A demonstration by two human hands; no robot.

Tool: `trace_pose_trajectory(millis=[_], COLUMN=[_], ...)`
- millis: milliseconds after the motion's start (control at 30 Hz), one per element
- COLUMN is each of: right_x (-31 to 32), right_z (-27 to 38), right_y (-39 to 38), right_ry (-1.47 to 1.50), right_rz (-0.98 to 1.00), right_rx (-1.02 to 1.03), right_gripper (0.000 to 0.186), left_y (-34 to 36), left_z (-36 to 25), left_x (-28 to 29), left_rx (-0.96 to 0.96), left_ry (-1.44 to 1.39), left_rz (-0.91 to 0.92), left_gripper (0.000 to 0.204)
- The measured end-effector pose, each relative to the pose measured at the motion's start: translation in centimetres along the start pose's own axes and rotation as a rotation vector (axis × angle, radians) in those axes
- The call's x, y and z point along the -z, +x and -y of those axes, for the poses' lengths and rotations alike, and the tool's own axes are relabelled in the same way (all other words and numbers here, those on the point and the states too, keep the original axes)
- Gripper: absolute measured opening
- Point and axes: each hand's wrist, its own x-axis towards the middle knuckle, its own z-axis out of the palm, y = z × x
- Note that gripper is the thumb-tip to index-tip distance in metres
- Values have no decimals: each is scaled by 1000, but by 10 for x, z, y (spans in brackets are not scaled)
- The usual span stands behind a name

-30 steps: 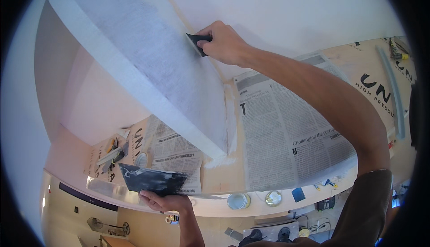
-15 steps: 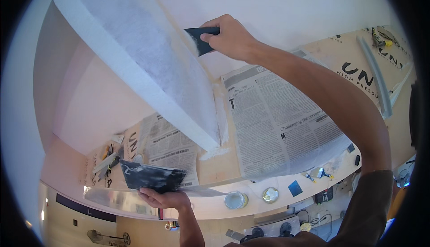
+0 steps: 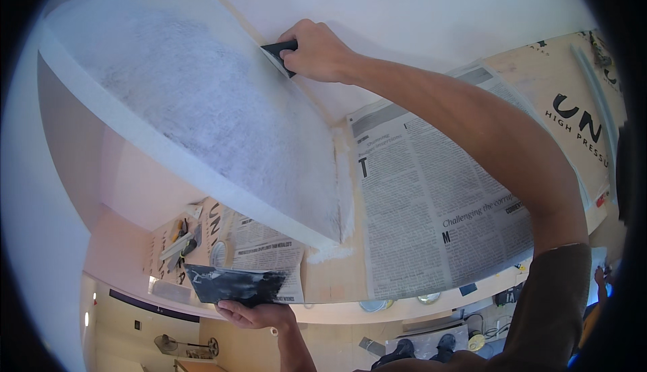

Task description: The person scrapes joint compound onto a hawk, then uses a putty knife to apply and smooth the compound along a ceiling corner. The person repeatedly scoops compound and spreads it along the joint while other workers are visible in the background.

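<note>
My right hand (image 3: 320, 52) grips a black putty spreader (image 3: 282, 52), its edge touching the white panel (image 3: 216, 96) close to where that panel meets the pale wall. The panel rises at a slant and carries cloudy white, streaky filler on its broad face. Lower down, my left hand (image 3: 251, 315) holds a second, wider black spreader (image 3: 236, 284) from below, its face smeared with white putty. This wide spreader is apart from the panel's lower edge. White filler also lies around the foot of the panel (image 3: 330, 254).
Newspaper sheets (image 3: 431, 183) cover the surface right of the panel, with another newspaper (image 3: 266, 244) on its left. Assorted hand tools (image 3: 178, 244) lie at the left. A long grey strip (image 3: 596, 102) lies far right. A tub (image 3: 375, 305) shows partly past the front edge; a fan (image 3: 189, 346) stands below.
The right hand's spreader has turned more edge-on against the panel. My view has shifted, showing more of the panel face and less of the tubs. Both hands keep their spreaders.
</note>
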Motion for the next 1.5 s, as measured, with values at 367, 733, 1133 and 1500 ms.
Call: trace_pose_trajectory(millis=[367,733,1133,1500], right_x=[4,19,-15,-26], right_z=[57,-18,-34,-3], right_y=[-60,-37,-31,-54], right_ry=[29,-89,-2,22], right_rz=[34,-24,-22,-87], right_rx=[54,-77,-69,-87], right_gripper=[30,28,32,33], left_y=[-10,-14,-11,-3], left_z=[-11,-12,-6,0], left_x=[-15,-26,-26,-7], left_rx=[-11,-16,-196,-86], left_ry=[-63,-75,-9,-72], left_rz=[50,-62,-148,91], left_gripper=[66,50,53,59])
